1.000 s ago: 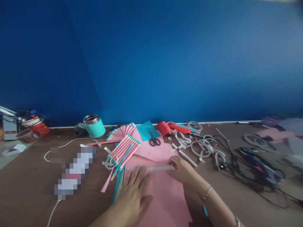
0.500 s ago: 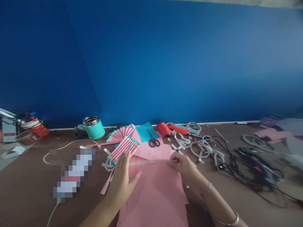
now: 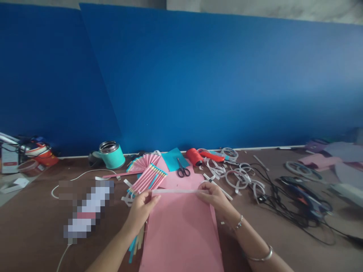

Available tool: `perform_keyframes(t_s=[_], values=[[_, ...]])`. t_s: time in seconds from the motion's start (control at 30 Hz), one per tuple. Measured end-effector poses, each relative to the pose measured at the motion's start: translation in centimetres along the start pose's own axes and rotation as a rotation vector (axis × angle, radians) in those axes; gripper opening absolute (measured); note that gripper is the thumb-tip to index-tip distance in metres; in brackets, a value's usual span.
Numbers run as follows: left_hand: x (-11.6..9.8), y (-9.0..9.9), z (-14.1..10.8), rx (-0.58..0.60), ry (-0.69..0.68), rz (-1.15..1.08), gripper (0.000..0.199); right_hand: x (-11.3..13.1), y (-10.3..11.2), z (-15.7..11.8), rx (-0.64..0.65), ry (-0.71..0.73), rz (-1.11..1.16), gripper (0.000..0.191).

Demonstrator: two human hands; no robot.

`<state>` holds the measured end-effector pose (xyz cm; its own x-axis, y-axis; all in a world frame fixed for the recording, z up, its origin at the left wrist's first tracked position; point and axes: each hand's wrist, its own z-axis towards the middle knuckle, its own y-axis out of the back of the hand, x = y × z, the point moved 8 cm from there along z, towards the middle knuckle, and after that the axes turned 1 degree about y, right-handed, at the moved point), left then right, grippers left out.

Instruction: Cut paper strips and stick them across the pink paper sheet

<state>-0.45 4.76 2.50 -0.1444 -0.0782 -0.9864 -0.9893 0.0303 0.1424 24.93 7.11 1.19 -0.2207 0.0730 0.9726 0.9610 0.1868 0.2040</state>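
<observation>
A large pink paper sheet [image 3: 181,226] lies flat in front of me, with a white strip of tape [image 3: 176,191] along its far edge. My left hand [image 3: 141,207] pinches the strip's left end at the paper's corner, thumb on top. At the right end, the fingers of my right hand [image 3: 211,194] are closed on the same strip. Just beyond my left hand is a pleated pink paper piece [image 3: 148,179] with blue and yellow edges. Behind the sheet, black-handled scissors [image 3: 183,172] rest on more pink and blue paper [image 3: 172,159].
A red hair dryer [image 3: 195,156] and tangled white strips [image 3: 238,177] lie at the back right. Black cables [image 3: 283,206] and a dark blue tool [image 3: 307,200] are farther right. A turquoise flask [image 3: 113,156] stands back left, near a blurred-out item [image 3: 90,207] with a white cable.
My left hand has gone from lying flat with spread fingers to pinching the strip's left end. Blue and yellow strips now show beside the sheet's left edge. My right hand keeps its hold.
</observation>
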Motion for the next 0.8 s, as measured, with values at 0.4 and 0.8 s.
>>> perform_keyframes(t_s=[0.4,0.8], values=[[-2.5,-0.6,1.1,0.064,-0.063,0.151,0.034,7.5,-1.8,0.2,0.078,0.265,-0.484,0.03],[-1.1,0.5,2.4,-0.088,-0.02,0.13,0.033,3.2,1.3,3.5,0.292,0.046,-0.457,0.023]])
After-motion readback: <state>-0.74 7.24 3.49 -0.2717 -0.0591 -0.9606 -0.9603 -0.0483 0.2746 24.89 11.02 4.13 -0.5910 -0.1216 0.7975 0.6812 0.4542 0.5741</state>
